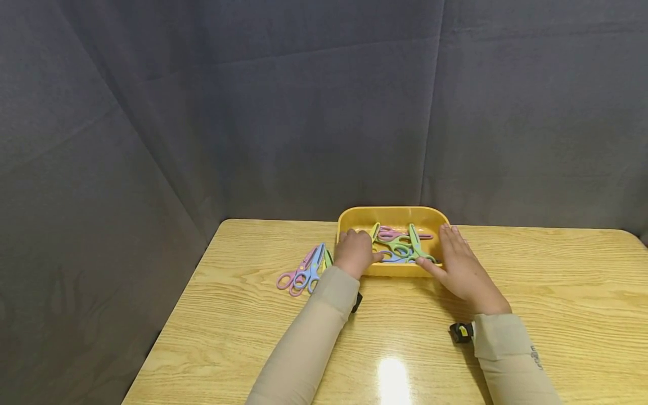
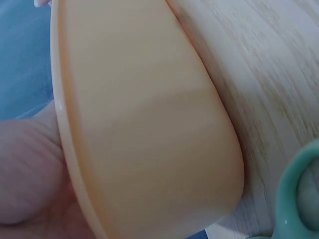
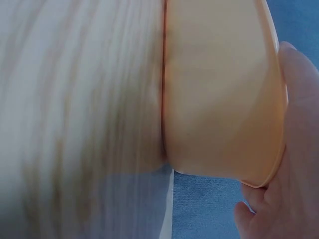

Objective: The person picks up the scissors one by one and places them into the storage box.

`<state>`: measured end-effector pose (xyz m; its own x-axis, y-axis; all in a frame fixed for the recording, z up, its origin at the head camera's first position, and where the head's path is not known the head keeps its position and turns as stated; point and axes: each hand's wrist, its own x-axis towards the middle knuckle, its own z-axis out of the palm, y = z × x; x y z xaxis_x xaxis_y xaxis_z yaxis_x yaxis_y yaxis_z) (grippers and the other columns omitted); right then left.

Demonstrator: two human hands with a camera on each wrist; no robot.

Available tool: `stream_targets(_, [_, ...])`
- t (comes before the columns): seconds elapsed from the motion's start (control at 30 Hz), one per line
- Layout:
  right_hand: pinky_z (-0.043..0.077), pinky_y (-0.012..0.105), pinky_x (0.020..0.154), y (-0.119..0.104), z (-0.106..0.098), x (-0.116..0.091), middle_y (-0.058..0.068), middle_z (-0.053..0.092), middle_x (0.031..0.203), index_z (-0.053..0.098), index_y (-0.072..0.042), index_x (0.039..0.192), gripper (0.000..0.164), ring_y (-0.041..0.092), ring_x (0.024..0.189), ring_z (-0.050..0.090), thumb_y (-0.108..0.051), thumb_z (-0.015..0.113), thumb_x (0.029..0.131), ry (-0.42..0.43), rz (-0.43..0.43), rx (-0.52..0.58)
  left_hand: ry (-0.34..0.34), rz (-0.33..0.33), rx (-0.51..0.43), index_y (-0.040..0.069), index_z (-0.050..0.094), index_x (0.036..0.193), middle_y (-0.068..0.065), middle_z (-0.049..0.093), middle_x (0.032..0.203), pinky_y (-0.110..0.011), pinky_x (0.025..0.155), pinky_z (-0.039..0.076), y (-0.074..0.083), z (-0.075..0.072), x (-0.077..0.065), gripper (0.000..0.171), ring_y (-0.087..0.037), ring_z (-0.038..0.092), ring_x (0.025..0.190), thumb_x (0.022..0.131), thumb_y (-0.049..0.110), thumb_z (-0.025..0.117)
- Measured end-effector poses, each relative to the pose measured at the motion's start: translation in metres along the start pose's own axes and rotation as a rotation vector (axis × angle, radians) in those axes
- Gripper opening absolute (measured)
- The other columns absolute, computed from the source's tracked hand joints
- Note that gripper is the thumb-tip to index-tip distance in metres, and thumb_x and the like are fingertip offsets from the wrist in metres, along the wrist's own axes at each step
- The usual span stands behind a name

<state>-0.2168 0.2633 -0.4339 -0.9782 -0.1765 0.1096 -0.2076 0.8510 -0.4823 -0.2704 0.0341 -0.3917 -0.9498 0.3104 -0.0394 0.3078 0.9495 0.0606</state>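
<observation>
At the far edge of a wooden table (image 1: 212, 337), a yellow tray (image 1: 397, 270) of children's scissors sits between two bare hands, one at each end. The left hand (image 1: 353, 253) grips the near left corner, its fingers bent over the left rim and its thumb reaching across the front rim. The right hand (image 1: 464, 277) holds the opposite corner in a wider span, fingers lying nearly straight along the right end, thumb hooked over the front rim. Inside the tray, green scissors (image 1: 415, 243) lie on top, near the right thumb, with pink scissors (image 1: 388, 234), blue scissors (image 1: 402, 256) and yellow scissors (image 1: 375, 230) around them. Just left of the tray, a loose group includes a blue pair (image 1: 316, 261) over a pink one (image 1: 285, 280); a yellow-green pair (image 1: 328, 259) is partly hidden by the left arm. Light sleeves (image 1: 298, 360) cover both forearms; dark grey fabric (image 1: 314, 112) hangs behind.
</observation>
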Motion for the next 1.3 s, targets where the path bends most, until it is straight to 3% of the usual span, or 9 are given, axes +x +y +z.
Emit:
stream_targets(0.27, [0.007,0.059,0.122,0.001,0.001,0.001,0.034,0.003,0.164,0.005,0.013,0.157,0.101,0.047,0.153,-0.001,-0.059,0.050,0.101,-0.004,-0.006,0.003,-0.045,-0.056,-0.078,0.010,0.077,0.109,-0.007,0.073,0.115,-0.037,0.094,0.050,0.002,0.002,0.006,0.050,-0.028,0.064,0.107,0.086,0.055,0.075])
stream_targets(0.77, [0.005,0.059,0.122,0.000,-0.001,0.001,0.034,0.002,0.164,0.004,0.014,0.156,0.103,0.046,0.153,-0.002,-0.059,0.050,0.101,-0.015,0.002,0.005,-0.050,-0.101,-0.103,0.012,0.076,0.115,-0.010,0.069,0.120,-0.038,0.088,0.055,0.003,0.007,0.007,0.054,-0.029,0.062,0.108,0.084,0.056,0.077])
stream_targets(1.07, [0.005,0.058,0.122,0.000,-0.001,0.001,0.034,0.003,0.164,0.005,0.014,0.156,0.102,0.047,0.153,-0.002,-0.059,0.049,0.101,-0.015,0.004,0.001,-0.062,-0.109,-0.157,0.009,0.071,0.124,-0.010,0.066,0.121,-0.040,0.093,0.053,0.002,0.009,0.008,0.056,-0.028,0.060,0.110,0.088,0.051,0.076])
stream_targets(1.3, [0.006,0.058,0.122,0.000,-0.001,0.002,0.034,0.004,0.163,0.006,0.014,0.156,0.101,0.048,0.152,0.000,-0.059,0.050,0.101,-0.009,0.001,0.002,-0.026,-0.088,-0.133,0.008,0.072,0.121,-0.009,0.069,0.115,-0.037,0.092,0.053,0.002,0.012,0.008,0.050,-0.027,0.062,0.106,0.091,0.048,0.074])
